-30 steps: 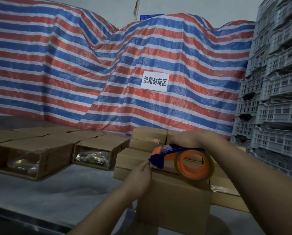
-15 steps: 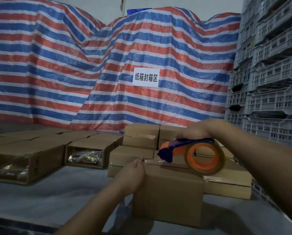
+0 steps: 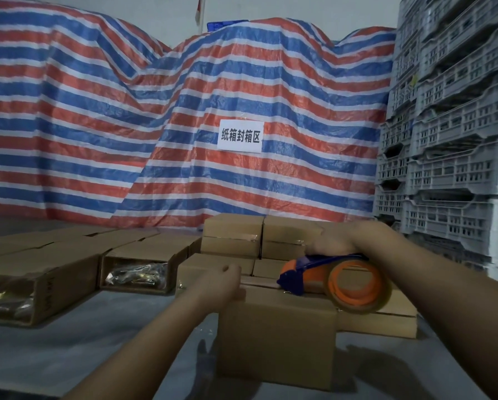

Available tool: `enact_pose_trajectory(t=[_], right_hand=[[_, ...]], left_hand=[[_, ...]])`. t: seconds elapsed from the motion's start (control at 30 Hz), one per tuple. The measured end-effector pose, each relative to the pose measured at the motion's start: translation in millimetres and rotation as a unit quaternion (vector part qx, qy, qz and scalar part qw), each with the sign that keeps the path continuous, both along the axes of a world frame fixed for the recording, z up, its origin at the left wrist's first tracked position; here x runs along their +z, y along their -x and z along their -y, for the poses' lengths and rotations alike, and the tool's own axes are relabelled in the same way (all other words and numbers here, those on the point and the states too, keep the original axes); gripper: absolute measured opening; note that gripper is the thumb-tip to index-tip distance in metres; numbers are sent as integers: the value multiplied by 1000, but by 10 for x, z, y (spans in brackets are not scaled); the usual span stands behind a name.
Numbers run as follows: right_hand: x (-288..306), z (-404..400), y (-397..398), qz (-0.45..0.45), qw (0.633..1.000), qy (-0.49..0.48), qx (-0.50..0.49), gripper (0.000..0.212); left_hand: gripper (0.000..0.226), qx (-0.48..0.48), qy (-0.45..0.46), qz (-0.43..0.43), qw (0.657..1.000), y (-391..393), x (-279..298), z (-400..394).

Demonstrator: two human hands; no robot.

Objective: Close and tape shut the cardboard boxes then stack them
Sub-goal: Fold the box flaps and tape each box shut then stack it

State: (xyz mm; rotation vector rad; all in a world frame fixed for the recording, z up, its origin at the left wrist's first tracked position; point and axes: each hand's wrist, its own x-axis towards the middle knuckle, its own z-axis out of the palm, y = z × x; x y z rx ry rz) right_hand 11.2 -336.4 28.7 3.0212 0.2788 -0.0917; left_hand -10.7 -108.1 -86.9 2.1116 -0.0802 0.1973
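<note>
Your right hand [image 3: 337, 241] grips the tape dispenser [image 3: 334, 280] on the near cardboard box [image 3: 276, 336], centre tabletop [image 3: 68, 350]. Your left hand [image 3: 218, 280], fingers curled, steadies its left top edge. Press down and pull evenly along the seam.

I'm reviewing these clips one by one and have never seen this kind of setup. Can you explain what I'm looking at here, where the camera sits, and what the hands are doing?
There is no machine: a person wears one camera on the head, looking forward and down at their own arms. The right hand grips an orange and blue tape dispenser resting on top of the nearest cardboard box. The left hand holds that box's top left edge. Behind it stand closed boxes in a stack; to the left lie open boxes showing bagged contents. All sit on a grey surface. Behind are a striped tarp with a white sign, and grey crates on the right.
</note>
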Motion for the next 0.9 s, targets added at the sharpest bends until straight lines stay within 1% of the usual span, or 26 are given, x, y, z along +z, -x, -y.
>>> enact_pose_trajectory(t=[0.07, 0.13, 0.2, 0.27, 0.3, 0.43, 0.53, 0.63, 0.73, 0.8, 0.87, 0.9], right_hand=[[-9, 7, -3, 0, 1000, 2, 8, 24], [-10, 37, -9, -1, 1000, -2, 11, 23], [-28, 80, -33, 6, 999, -25, 19, 22], [-54, 128, -40, 5, 996, -93, 4, 27], [-56, 153, -28, 5, 994, -110, -4, 31], [-9, 310, 64, 12, 996, -92, 16, 41], [13, 525, 143, 18, 997, -72, -3, 43], [-16, 756, 151, 9, 991, -121, -53, 45], [-127, 856, 121, 5, 995, -73, -65, 49], [-218, 871, 110, 6, 996, -67, -65, 48], [-280, 871, 123, 2, 995, -82, -57, 45], [-308, 878, 133, -2, 994, -92, -57, 44]], left_hand=[[42, 5, -32, 36, 999, -66, 56, 60], [44, -14, -54, 17, 998, -86, 88, 127], [37, -30, -71, -16, 997, -119, 63, 151], [30, -28, -87, -21, 996, -151, 31, 147], [26, -22, -88, -19, 996, -165, 19, 138], [24, -4, -92, -13, 996, -191, -1, 136], [30, 0, -97, -12, 995, -207, -2, 143], [37, 4, -96, -17, 995, -216, -7, 147], [41, 5, -87, -18, 996, -211, -9, 163], [42, 5, -90, -20, 996, -211, -4, 169], [35, 10, -125, -8, 992, -171, 44, 169], [31, 25, -172, 21, 985, -139, 86, 174]])
